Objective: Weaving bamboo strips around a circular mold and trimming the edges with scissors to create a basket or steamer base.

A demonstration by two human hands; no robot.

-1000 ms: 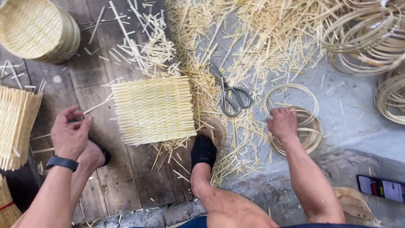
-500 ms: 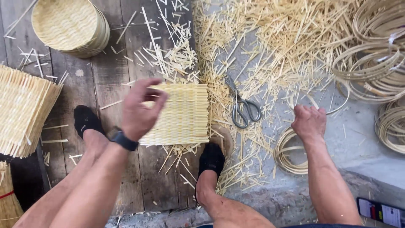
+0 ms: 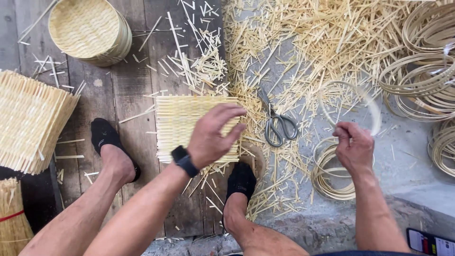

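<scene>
Wooden floor (image 3: 128, 90) bears woven mat (image 3: 182, 123), scissors (image 3: 277, 125).

bare planks (image 3: 137, 85) open between woven mat (image 3: 189, 125) and round basket (image 3: 90, 31), scissors (image 3: 277, 125) and strewn bamboo offcuts (image 3: 303, 42) crowding the middle, stacked hoops (image 3: 422, 71) walling the right

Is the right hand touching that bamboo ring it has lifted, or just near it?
Touching. The head view shows the right hand pinching the thin bamboo ring at its lower edge, with the ring raised above the stack of rings.

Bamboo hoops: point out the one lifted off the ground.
The single thin hoop pinched in the right hand, raised and blurred above the floor. The small stack beneath that hand and the big piles at right lie flat.
</scene>
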